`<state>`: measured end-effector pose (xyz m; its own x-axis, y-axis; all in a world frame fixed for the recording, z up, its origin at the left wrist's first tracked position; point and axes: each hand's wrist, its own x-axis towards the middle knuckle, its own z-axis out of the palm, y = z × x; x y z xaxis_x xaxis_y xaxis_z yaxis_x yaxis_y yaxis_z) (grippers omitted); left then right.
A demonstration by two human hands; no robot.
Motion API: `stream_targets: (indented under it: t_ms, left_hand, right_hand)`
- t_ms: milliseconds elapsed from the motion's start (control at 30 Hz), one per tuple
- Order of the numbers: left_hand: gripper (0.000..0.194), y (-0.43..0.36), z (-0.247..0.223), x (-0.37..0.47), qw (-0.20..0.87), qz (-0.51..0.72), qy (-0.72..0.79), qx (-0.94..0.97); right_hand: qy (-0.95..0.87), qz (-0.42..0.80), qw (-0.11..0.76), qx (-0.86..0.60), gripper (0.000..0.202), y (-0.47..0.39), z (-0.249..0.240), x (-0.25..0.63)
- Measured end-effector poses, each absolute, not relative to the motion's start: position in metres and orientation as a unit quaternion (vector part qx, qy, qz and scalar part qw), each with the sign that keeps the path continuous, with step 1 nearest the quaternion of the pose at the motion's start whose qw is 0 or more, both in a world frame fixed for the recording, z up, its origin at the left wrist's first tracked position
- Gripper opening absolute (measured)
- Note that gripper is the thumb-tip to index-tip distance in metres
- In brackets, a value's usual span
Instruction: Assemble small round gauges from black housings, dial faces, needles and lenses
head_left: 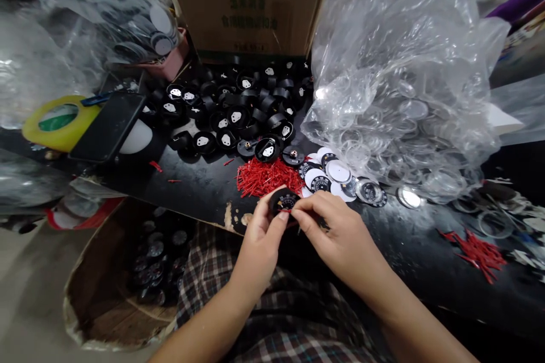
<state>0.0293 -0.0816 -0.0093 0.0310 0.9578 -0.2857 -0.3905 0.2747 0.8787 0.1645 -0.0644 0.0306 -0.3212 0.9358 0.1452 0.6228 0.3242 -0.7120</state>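
Observation:
My left hand point(264, 229) is wrapped round a round black gauge point(284, 201) with a printed dial, at the table's front edge. On the dial face lies a small red pointer, pinched at its right end by my right hand point(326, 218). Just beyond my hands is a heap of red pointers point(268, 177). Black round housings point(236, 116) are piled behind it, some showing white plates inside. Printed dial discs point(320, 180), white and black, overlap to the right of the heap.
A clear bag of transparent covers point(395, 102) fills the right back. A cardboard box point(251, 5) stands behind the housings. Yellow tape point(62, 122) and a phone point(108, 126) lie at left. More red pointers point(477, 254) lie right. A basket point(80, 300) of gauges sits below left.

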Motion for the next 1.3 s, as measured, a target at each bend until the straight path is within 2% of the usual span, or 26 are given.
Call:
stream_targets:
  t_ms: [333, 567, 933, 1133, 1300]
  left_hand:
    - [0.022, -0.086, 0.003, 0.026, 0.6, 0.505, 0.481, 0.392]
    - [0.021, -0.089, 0.007, 0.027, 0.55, 0.49, 0.524, 0.429]
    - [0.028, -0.092, 0.007, 0.024, 0.472, 0.485, 0.561, 0.477]
    - [0.035, -0.095, 0.006, 0.021, 0.465, 0.468, 0.558, 0.503]
    - [0.037, -0.099, 0.005, 0.021, 0.436, 0.466, 0.57, 0.518]
  right_hand:
    - [-0.734, 0.337, 0.274, -0.522, 0.014, -0.067, 0.033, 0.169]
    - [-0.744, 0.308, 0.28, -0.523, 0.015, -0.073, 0.035, 0.169]
    - [-0.701, 0.335, 0.299, -0.555, 0.021, -0.081, 0.033, 0.162]
    - [-0.694, 0.368, 0.327, -0.525, 0.013, -0.076, 0.033, 0.167]
    - [-0.697, 0.37, 0.328, -0.519, 0.014, -0.078, 0.035, 0.168]
